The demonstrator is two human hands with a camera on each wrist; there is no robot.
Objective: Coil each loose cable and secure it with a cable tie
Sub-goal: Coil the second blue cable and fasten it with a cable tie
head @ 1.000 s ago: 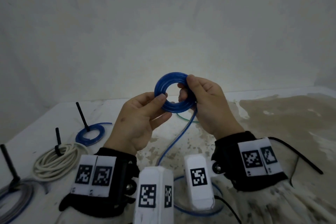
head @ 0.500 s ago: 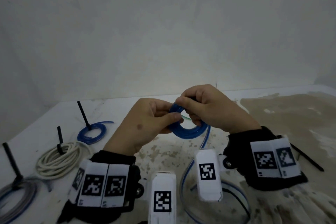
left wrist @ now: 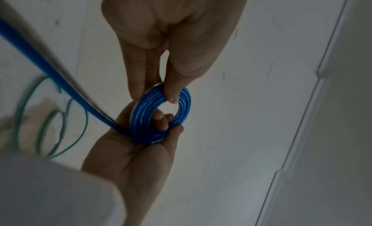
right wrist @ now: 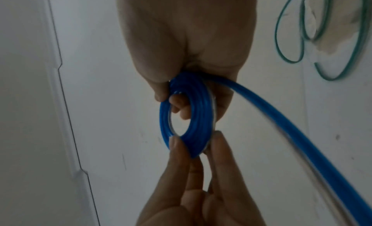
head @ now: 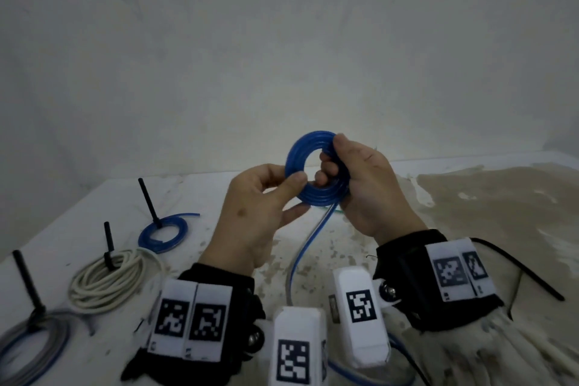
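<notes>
A blue cable coil (head: pixel 308 166) of several turns is held upright above the table between both hands. My left hand (head: pixel 266 197) pinches its left side between thumb and fingers (left wrist: pixel 173 92). My right hand (head: pixel 360 185) grips the right side, with fingers curled through the ring (right wrist: pixel 181 107). The coil's loose tail (head: pixel 308 244) hangs down to the table and loops near my wrists. In the left wrist view the coil (left wrist: pixel 161 115) sits between the two hands, the tail (left wrist: pixel 50 67) running off to the upper left.
On the left of the table lie tied coils, each with a black tie sticking up: a small blue one (head: pixel 163 233), a white one (head: pixel 109 276), a grey one (head: pixel 34 338). A loose black cable tie (head: pixel 517 269) lies at right. Thin green wire (right wrist: pixel 322 38) loops behind.
The hands dipped low and close together with the coil half a second ago; now they have lifted it again and turned it upright, ring facing me.
</notes>
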